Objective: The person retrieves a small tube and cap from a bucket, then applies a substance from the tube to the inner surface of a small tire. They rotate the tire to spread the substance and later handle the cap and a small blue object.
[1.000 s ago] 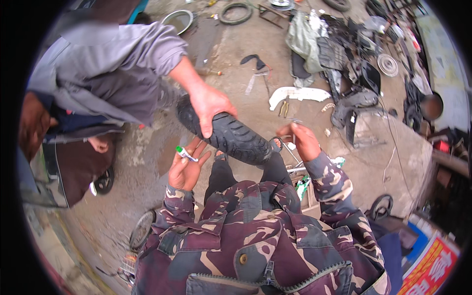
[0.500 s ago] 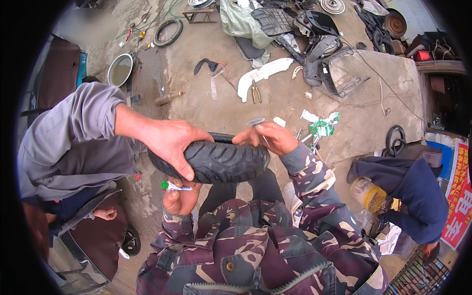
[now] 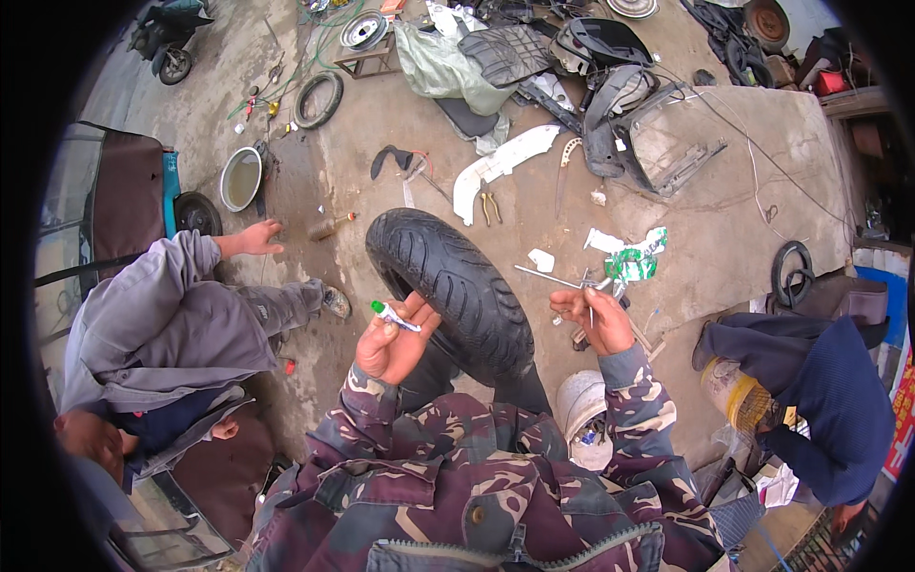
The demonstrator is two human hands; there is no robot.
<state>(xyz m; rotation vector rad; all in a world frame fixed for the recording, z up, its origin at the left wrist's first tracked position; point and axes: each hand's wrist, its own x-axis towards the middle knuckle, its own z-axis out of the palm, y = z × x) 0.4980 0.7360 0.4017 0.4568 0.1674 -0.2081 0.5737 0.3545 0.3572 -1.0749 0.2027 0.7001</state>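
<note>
A black motorcycle tyre point(image 3: 457, 291) stands tilted in front of my legs. My left hand point(image 3: 389, 345) is closed on a small tube point(image 3: 396, 316) with a green cap, its fingertips beside the tyre's left side; whether they touch it I cannot tell. On the other side of the tyre, apart from it, my right hand point(image 3: 602, 324) pinches a thin pale stick point(image 3: 591, 310). A slim metal rod point(image 3: 545, 276) shows just beyond those fingers; I cannot tell whether it is held or lies on the ground.
At left a co-worker in a grey jacket point(image 3: 172, 315) reaches out a hand point(image 3: 253, 238). Another person in dark blue point(image 3: 820, 400) bends at right. Ahead lie pliers point(image 3: 491, 208), a white curved panel point(image 3: 505, 170), a green-white wrapper point(image 3: 634, 257) and a basin point(image 3: 241, 179).
The co-worker's hand has let go of the tyre and drawn back left. The tyre has swung more upright. My right hand has moved right, away from it; the grey disc no longer shows clearly.
</note>
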